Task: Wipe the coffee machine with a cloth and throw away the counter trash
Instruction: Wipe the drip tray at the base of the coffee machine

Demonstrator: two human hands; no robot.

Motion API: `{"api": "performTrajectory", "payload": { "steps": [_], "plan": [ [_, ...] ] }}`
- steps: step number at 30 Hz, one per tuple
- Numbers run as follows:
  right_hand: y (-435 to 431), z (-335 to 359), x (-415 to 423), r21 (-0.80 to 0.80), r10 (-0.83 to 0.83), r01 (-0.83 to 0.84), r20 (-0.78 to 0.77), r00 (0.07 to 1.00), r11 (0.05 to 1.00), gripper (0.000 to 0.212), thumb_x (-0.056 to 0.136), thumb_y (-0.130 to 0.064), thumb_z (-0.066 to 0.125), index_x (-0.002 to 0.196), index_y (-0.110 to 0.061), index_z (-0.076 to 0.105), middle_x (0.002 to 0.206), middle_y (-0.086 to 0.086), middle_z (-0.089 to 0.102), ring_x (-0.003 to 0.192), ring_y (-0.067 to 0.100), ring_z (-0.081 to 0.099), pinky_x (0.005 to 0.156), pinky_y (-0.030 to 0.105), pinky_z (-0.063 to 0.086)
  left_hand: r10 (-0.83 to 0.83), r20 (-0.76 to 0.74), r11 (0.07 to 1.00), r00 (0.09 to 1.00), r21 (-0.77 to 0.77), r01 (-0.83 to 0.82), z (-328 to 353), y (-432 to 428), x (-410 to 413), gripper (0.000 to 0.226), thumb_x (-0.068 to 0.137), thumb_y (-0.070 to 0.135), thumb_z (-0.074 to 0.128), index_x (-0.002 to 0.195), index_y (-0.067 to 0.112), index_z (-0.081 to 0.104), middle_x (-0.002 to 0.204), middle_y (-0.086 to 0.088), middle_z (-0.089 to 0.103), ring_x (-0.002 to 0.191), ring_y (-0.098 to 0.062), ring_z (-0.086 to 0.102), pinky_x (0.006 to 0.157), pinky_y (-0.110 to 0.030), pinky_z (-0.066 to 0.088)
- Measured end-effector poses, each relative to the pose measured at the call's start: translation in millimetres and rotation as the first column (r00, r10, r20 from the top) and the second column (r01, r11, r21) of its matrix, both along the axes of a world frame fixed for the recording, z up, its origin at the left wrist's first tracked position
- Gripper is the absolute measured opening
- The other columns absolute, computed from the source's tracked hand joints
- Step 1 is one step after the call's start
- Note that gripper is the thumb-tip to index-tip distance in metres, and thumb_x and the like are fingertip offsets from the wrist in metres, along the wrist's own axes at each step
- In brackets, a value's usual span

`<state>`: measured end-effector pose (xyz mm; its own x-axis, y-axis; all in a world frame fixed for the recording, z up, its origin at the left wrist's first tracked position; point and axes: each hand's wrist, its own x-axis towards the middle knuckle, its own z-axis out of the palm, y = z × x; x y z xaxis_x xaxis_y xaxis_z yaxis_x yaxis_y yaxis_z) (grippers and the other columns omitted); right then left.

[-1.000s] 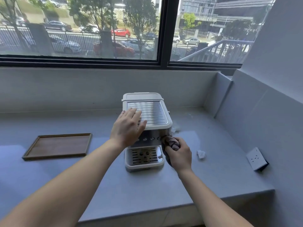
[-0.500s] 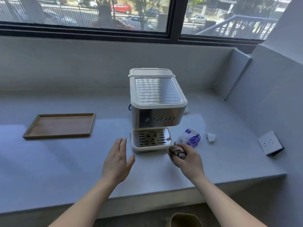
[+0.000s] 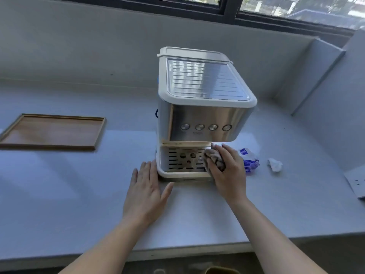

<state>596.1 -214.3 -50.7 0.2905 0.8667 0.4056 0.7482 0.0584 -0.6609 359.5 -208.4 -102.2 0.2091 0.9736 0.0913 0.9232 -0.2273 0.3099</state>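
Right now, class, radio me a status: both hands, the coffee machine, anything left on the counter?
Left hand open, flat on counter. Right hand gripping cloth at coffee machine drip tray. Wrapper and crumpled tissue not yet binned.

Office-style pantry corner: grey counter (image 3: 59,194) under window (image 3: 229,4), coffee machine (image 3: 201,107), wooden tray (image 3: 51,131), wall socket (image 3: 356,181); street outside

Counter (image 3: 197,214) front of coffee machine (image 3: 203,107) is bare, open approach. Left hand (image 3: 146,192) lies flat at the machine's base corner; right hand (image 3: 227,171) w/ cloth (image 3: 214,159) fills the drip-tray bay. Rt side: blue-white wrapper (image 3: 249,161) and crumpled tissue (image 3: 275,164). Wooden tray (image 3: 53,131) well left.
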Motion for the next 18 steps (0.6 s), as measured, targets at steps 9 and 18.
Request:
{"api": "performTrajectory", "payload": {
  "steps": [9,18],
  "plan": [
    [3,-28,-7,0.019,-0.004,0.004,0.001,1.000,1.000,0.033,0.083,-0.025,0.074,0.115,-0.019,0.071,0.117,-0.002,0.067,0.112,0.019,0.056,0.089,0.033,0.049,-0.003,0.088,0.999,0.996,0.035,0.000,-1,0,-1,0.078,0.092,0.070,0.009,0.154,0.028,-0.010,0.164,0.007,0.012,0.151,-0.010,-0.002,0.123,-0.036,0.000],
    [23,-9,-1,-0.128,0.011,0.029,0.300,0.954,0.991,0.026,0.087,-0.038,0.066,0.092,-0.014,0.071,0.098,0.002,0.068,0.092,0.026,0.058,0.071,0.033,0.047,-0.009,0.092,0.997,0.996,0.081,0.001,-9,1,0,0.078,0.092,0.072,0.011,0.153,0.031,-0.014,0.164,0.008,0.010,0.150,-0.007,-0.003,0.123,-0.035,-0.001]
  ]
}}
